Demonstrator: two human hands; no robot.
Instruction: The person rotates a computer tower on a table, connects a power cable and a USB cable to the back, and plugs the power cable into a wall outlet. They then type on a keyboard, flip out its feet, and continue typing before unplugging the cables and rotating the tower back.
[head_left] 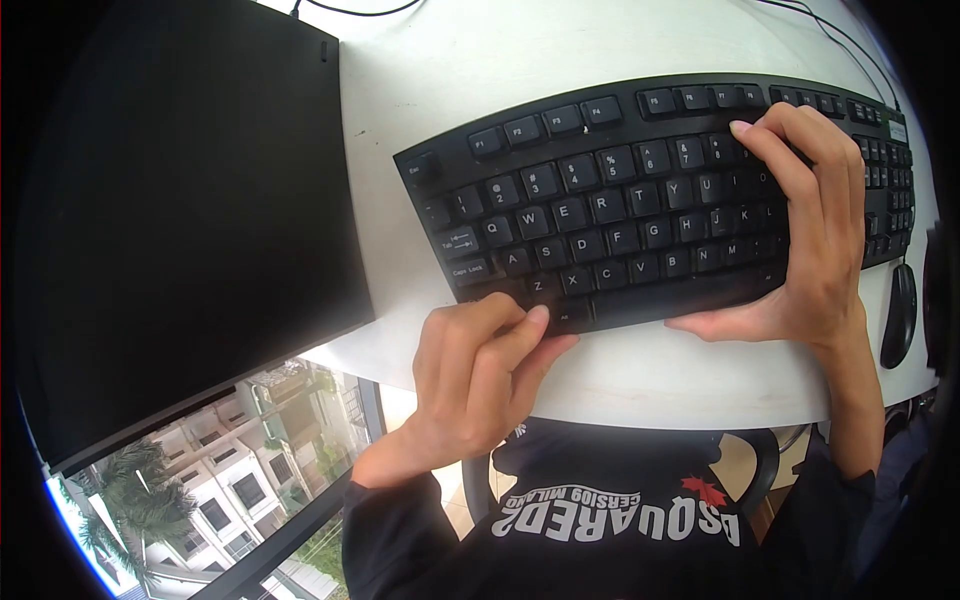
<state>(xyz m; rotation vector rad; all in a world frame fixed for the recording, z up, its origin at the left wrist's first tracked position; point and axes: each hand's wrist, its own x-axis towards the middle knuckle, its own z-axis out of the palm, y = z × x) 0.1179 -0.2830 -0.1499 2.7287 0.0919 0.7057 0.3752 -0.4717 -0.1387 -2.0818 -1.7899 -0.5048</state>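
Observation:
A black computer keyboard (620, 217) lies at a slant over the white table, its keys facing me. My left hand (475, 370) pinches its front edge at the lower left, with fingers bent over the keys beside Z and the thumb below the edge. My right hand (815, 215) spans the keyboard's depth farther right. Its fingertips curl onto the number row near the 8 key, and its thumb lies along the front edge under the space bar. The palm and fingers hide some keys on the right side.
A large black flat panel (190, 220) takes up the left side. On the white table (480, 60), a black mouse (899, 318) rests at the right, near a cable (845, 45). Beyond a window at the lower left are buildings (225, 480).

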